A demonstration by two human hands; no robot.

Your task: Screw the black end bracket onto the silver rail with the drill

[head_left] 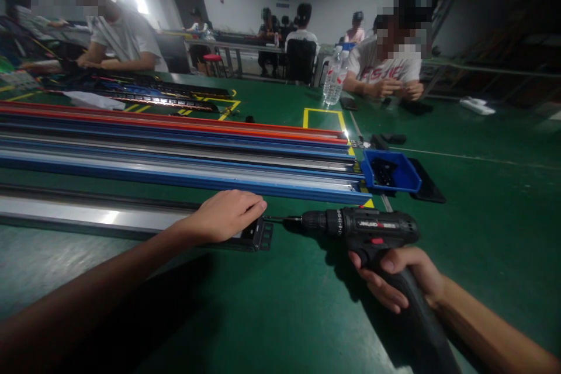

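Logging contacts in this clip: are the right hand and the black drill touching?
Touching. The head view shows the right hand wrapped around the handle of the black drill, its fingers curled against it.

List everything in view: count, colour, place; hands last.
Worktable: one, green, across the view
Cordless drill: one, black, front right
Metal rail: one, silver and black, front left
Blue rails: several, blue, behind metal rail
Orange rail: one, orange, behind those
Parts bin: one, blue, right of rails
Black parts: several, black, in bin
Water bottles: two, clear, far side
Dark strips: several, black, far left
Stool: one, red seat, background
Other people: several, mostly white shirts, background
Left hand: one, bare, on metal rail's right end
Right hand: one, bare, gripping drill
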